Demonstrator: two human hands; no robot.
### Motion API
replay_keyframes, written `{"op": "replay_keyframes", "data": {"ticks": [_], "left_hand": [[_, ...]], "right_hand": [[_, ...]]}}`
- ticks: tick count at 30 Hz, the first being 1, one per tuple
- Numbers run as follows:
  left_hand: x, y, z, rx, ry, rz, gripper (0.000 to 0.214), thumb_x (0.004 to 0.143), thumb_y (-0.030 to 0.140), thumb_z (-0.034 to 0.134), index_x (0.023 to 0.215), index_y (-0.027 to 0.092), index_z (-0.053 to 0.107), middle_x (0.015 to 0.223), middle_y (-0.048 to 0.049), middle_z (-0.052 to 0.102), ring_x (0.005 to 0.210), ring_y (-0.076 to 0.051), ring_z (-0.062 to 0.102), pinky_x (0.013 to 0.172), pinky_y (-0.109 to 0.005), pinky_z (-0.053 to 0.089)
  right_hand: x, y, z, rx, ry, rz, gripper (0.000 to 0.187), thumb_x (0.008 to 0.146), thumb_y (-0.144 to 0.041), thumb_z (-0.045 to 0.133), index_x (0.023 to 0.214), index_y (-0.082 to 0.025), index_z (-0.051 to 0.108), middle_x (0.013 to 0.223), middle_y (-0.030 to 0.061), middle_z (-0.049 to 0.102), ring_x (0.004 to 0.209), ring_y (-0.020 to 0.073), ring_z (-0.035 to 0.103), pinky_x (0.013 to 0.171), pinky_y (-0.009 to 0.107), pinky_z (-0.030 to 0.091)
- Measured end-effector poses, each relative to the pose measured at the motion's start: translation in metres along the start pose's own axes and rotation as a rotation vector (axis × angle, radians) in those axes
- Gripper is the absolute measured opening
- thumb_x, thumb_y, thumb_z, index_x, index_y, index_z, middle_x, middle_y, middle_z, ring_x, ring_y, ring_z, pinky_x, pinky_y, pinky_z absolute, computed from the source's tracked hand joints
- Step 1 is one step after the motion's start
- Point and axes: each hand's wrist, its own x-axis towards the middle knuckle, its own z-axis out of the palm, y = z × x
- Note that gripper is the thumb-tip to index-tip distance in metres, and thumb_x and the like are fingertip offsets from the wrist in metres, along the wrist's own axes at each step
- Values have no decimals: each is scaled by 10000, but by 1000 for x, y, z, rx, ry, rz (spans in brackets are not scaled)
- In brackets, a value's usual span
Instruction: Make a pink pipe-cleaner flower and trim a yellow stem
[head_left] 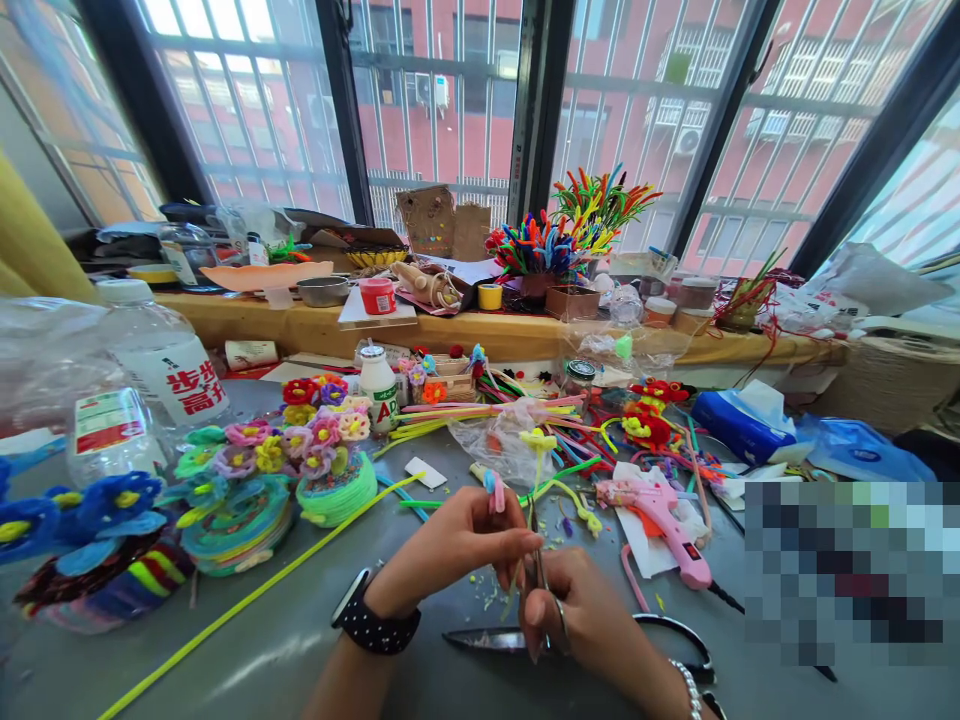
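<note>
My left hand (487, 535) is closed in a pinch near the blades of a small pair of scissors (534, 570). A yellow pipe-cleaner flower (538, 440) stands just above the fingertips, its thin stem running down into the pinch. A pink and blue fuzzy piece (495, 492) sits at a finger of the left hand. My right hand (574, 610) is wrapped round the handles of the small scissors, blades pointing up. Beneath the hands, larger black-handled scissors (487, 638) lie on the grey table, partly hidden by the right hand. Small yellow clippings are scattered around.
A long yellow pipe cleaner (262, 590) crosses the table at left, beside pipe-cleaner flower pots (337, 488). A pink glue gun (667, 520) lies at right, with a blue tissue pack (739, 428) behind it. Loose pipe cleaners and a bottle (377, 388) stand beyond the hands.
</note>
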Motion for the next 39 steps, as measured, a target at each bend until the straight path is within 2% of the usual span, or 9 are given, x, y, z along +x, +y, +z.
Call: {"op": "replay_keyframes", "data": {"ticks": [6, 13, 17, 21, 24, 28, 31, 35, 39], "left_hand": [[0, -2, 0, 22, 4, 24, 260, 657, 359, 582, 605, 146, 443, 493, 45, 536, 450, -69, 504, 466, -191, 380], [0, -4, -1, 51, -55, 40, 283, 631, 390, 592, 594, 136, 474, 501, 42, 524, 457, -60, 482, 465, -180, 373], [0, -5, -1, 37, -80, 35, 269, 634, 367, 598, 588, 135, 468, 495, 46, 509, 455, -55, 472, 462, -175, 372], [-1, -5, -1, 13, -76, 38, 260, 668, 361, 568, 599, 135, 460, 493, 44, 504, 454, -55, 477, 457, -172, 373], [-2, -3, -2, 42, -71, 37, 238, 674, 328, 573, 593, 138, 455, 494, 45, 503, 452, -51, 471, 453, -166, 366], [-5, 1, -2, 130, -97, 19, 239, 677, 322, 567, 573, 138, 454, 488, 43, 506, 436, -47, 457, 447, -166, 362], [-6, 2, -3, 169, -131, -12, 251, 678, 328, 560, 560, 143, 439, 479, 46, 508, 416, -46, 450, 446, -171, 370], [-7, 1, -4, 157, -98, -12, 244, 677, 321, 562, 574, 152, 421, 477, 53, 509, 424, -49, 455, 444, -170, 369], [-8, 4, -5, 185, -114, -28, 244, 679, 313, 557, 557, 152, 420, 473, 53, 504, 423, -50, 449, 446, -173, 371]], "right_hand": [[2, 3, 1, -55, 59, 25, 682, 591, -749, 264, 328, -145, 439, 345, -22, 381, 379, 75, 400, 411, 195, 285], [0, -3, 1, 78, -13, -36, 647, 649, -713, 230, 459, -147, 478, 410, -35, 397, 434, 81, 414, 460, 191, 318], [1, -4, -2, 4, 33, -84, 662, 671, -691, 238, 379, -142, 467, 466, -5, 465, 531, 105, 493, 528, 197, 347], [3, -1, -3, -55, 64, -30, 673, 655, -696, 276, 327, -145, 479, 477, 13, 503, 511, 108, 503, 525, 207, 355], [3, -1, -3, -40, 41, -26, 694, 661, -699, 248, 320, -143, 487, 441, 7, 469, 496, 107, 494, 528, 210, 356], [0, -4, -6, -12, -20, -63, 733, 646, -721, 184, 408, -133, 550, 452, 2, 468, 498, 106, 487, 509, 207, 347], [-1, -3, -11, -64, -13, -47, 732, 654, -713, 212, 384, -125, 555, 440, -1, 448, 478, 96, 470, 491, 203, 329], [-1, -1, -16, -109, 8, -8, 720, 683, -680, 258, 300, -127, 515, 355, -19, 352, 434, 80, 431, 477, 197, 308], [-1, -5, -17, -36, -20, -17, 705, 645, -701, 276, 324, -125, 523, 384, -14, 398, 445, 75, 434, 477, 190, 314]]}}
